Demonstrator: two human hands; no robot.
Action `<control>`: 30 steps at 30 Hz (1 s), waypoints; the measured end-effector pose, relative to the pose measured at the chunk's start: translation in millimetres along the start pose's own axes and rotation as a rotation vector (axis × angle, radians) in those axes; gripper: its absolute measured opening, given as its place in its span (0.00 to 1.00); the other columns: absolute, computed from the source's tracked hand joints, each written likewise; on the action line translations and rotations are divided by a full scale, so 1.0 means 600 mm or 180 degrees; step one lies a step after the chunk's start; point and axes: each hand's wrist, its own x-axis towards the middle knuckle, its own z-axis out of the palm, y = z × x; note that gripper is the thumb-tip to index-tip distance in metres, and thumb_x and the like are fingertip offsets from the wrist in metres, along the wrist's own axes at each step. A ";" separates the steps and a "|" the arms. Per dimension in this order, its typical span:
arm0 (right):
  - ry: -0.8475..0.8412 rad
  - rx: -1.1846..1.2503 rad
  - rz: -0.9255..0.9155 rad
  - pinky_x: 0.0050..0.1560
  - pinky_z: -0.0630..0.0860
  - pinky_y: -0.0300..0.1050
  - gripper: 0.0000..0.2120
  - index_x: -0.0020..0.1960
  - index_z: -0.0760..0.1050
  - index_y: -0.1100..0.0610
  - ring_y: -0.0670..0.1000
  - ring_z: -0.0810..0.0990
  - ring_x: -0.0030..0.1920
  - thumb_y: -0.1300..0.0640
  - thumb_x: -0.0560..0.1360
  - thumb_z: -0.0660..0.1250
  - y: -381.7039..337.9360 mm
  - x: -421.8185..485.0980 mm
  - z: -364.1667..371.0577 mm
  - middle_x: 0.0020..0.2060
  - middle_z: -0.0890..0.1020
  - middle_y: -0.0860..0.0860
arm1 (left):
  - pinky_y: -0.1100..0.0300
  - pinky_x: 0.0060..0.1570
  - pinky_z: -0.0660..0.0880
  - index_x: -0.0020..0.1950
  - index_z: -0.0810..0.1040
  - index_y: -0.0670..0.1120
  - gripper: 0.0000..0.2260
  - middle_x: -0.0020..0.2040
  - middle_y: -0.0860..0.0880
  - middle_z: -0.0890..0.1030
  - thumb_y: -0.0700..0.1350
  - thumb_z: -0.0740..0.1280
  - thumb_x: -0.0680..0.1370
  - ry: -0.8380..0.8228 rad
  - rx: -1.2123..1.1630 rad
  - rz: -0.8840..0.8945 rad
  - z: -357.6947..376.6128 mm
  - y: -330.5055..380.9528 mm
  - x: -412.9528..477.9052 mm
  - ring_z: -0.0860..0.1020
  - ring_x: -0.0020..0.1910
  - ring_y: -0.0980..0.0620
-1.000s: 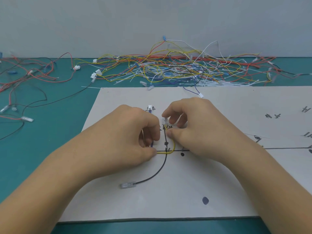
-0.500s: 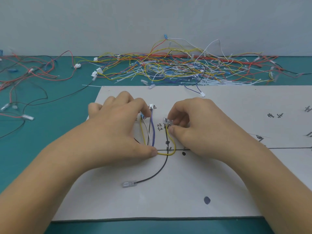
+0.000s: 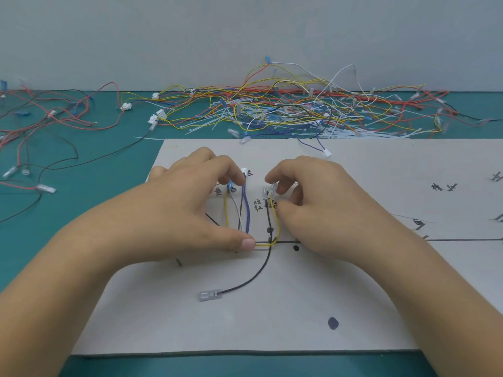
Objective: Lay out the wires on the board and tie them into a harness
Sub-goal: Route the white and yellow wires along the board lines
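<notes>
**Q:** What is changing at your left hand?

**A:** I am opening it. A second ago it was balled over the branch. Now the fingers are spreading wide and arching forward, and only the thumb is staying down, pinning wires onto the board. It is gripping nothing.

**Q:** What is that uncovering?

**A:** Under the arch, a blue wire and a white wire are showing. They are running from my thumb up toward the white connector at my index fingertip.

**Q:** And the right hand?

**A:** I am keeping it narrow, much as before. Index and thumb are pinching at the clear terminal of the yellow wire. That wire is looping from the pinch down and across to my left thumb. The black wire is running just beside the pinch, between my hands. It is passing my thumb and trailing toward me, with its far end lying free.

**Q:** What is this meaning for the task?

**A:** I am judging that this branch is now settling along its printed lines. I am seeing no tie on it yet. The cable ties are lying well beyond my fingertips, so one hand will be needing to let go. The risk is the loop springing out once my thumb lifts.
</notes>
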 end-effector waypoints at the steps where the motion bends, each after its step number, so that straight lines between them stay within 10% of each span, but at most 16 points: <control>1: 0.0004 0.0015 0.0013 0.41 0.68 0.29 0.19 0.62 0.77 0.47 0.42 0.76 0.46 0.60 0.74 0.63 0.000 0.000 0.000 0.49 0.77 0.42 | 0.71 0.52 0.62 0.62 0.68 0.69 0.35 0.58 0.68 0.67 0.77 0.69 0.58 0.0016 -0.0026 -0.0006 -0.002 -0.003 0.000 0.63 0.58 0.78; 6: 0.0070 0.0148 0.0046 0.43 0.69 0.33 0.24 0.69 0.73 0.47 0.43 0.76 0.47 0.61 0.74 0.62 -0.002 -0.001 0.001 0.54 0.77 0.42 | 0.58 0.53 0.72 0.59 0.68 0.71 0.31 0.59 0.68 0.70 0.81 0.63 0.61 0.0204 -0.0248 -0.0109 -0.007 -0.018 0.004 0.73 0.59 0.65; 12: 0.0092 0.0286 0.0033 0.39 0.69 0.36 0.20 0.61 0.76 0.45 0.43 0.76 0.45 0.61 0.73 0.62 -0.005 -0.003 -0.005 0.50 0.77 0.41 | 0.65 0.45 0.71 0.57 0.73 0.66 0.22 0.57 0.65 0.74 0.72 0.66 0.67 0.0337 -0.0416 -0.0099 -0.008 -0.020 0.008 0.73 0.56 0.67; 19: 0.0208 0.0259 0.0002 0.35 0.68 0.28 0.08 0.47 0.75 0.46 0.40 0.77 0.42 0.60 0.73 0.68 -0.001 -0.006 -0.019 0.45 0.79 0.41 | 0.54 0.61 0.73 0.56 0.73 0.68 0.24 0.57 0.66 0.69 0.74 0.69 0.65 0.0007 -0.0148 -0.0006 0.003 -0.008 0.005 0.71 0.60 0.64; 30: -0.0236 0.0104 0.0061 0.37 0.70 0.34 0.13 0.52 0.79 0.43 0.38 0.77 0.44 0.52 0.70 0.77 -0.006 -0.012 -0.024 0.46 0.79 0.40 | 0.59 0.55 0.63 0.56 0.73 0.65 0.27 0.56 0.63 0.66 0.75 0.68 0.63 0.0020 0.0141 0.0230 0.025 0.014 0.006 0.63 0.58 0.64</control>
